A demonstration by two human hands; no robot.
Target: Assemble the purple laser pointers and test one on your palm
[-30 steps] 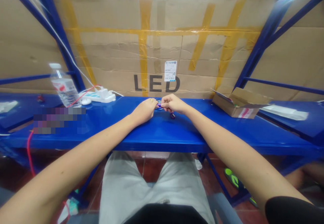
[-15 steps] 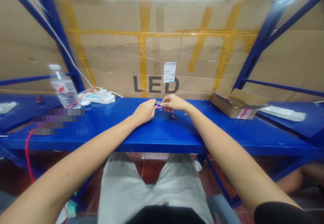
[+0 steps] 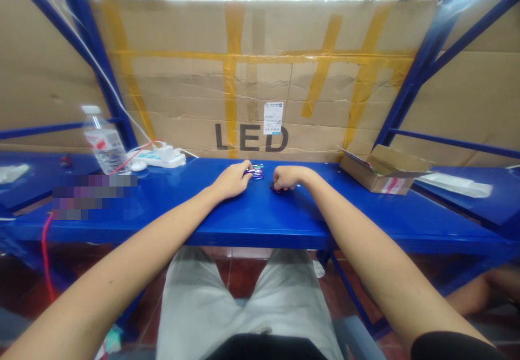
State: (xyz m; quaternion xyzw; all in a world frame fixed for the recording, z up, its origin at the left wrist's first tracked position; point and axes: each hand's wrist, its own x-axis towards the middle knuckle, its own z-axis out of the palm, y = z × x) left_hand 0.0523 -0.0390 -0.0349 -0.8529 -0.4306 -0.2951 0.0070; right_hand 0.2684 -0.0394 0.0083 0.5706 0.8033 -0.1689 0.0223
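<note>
Near the back middle of the blue table (image 3: 260,213), my left hand (image 3: 235,180) is closed round one end of several small shiny purple and silver sticks (image 3: 257,172), whose other ends point right. My right hand (image 3: 286,178) is to the right of them, knuckles up, fingers bent down at the table top. A small dark red item (image 3: 277,188) lies under its fingertips, mostly covered; whether the fingers grip it is too small to tell.
A water bottle (image 3: 104,143) and a white power strip (image 3: 162,156) stand at the back left. An open cardboard box (image 3: 382,173) is at the right, beside a flat white packet (image 3: 459,184). Large cardboard (image 3: 182,94) closes the back. A person's bare limb (image 3: 471,295) shows at lower right.
My right hand has let go of the sticks and moved right and down onto the small dark red item. My left hand has stayed at the sticks.
</note>
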